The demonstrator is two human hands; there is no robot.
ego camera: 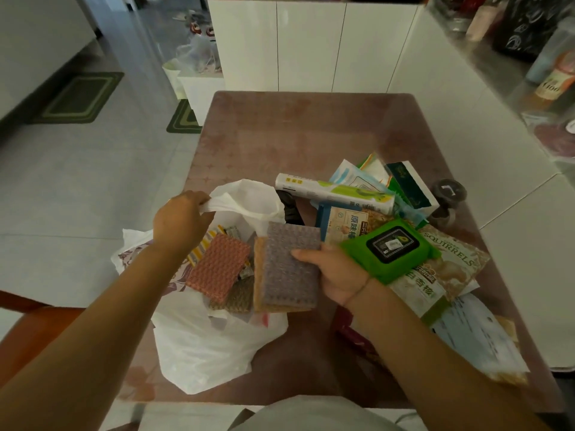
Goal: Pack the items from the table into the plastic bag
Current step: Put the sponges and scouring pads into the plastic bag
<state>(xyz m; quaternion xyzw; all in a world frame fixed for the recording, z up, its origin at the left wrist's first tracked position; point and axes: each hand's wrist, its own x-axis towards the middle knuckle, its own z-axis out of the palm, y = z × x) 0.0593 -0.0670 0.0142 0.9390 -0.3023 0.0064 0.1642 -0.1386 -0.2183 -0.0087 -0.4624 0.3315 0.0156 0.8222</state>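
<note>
A white plastic bag (199,343) lies open at the table's front left. My left hand (180,219) pinches its upper rim and holds the mouth up. My right hand (336,272) grips a grey-purple scouring sponge (289,265) with an orange edge, held over the bag's opening. Inside the bag lie a pink sponge (219,265), a brownish sponge (239,298) and small wrapped items. To the right on the table sit a green wet-wipes pack (392,250), a Squirrels snack bag (451,259), a blue-and-cream snack packet (342,222) and a long white-and-green box (333,192).
The brown table (295,132) stretches bare toward the far edge. A dark green-and-white box (410,185) and a black round object (449,192) sit at the right. More packets (476,334) lie near the front right. White cabinets stand behind and to the right.
</note>
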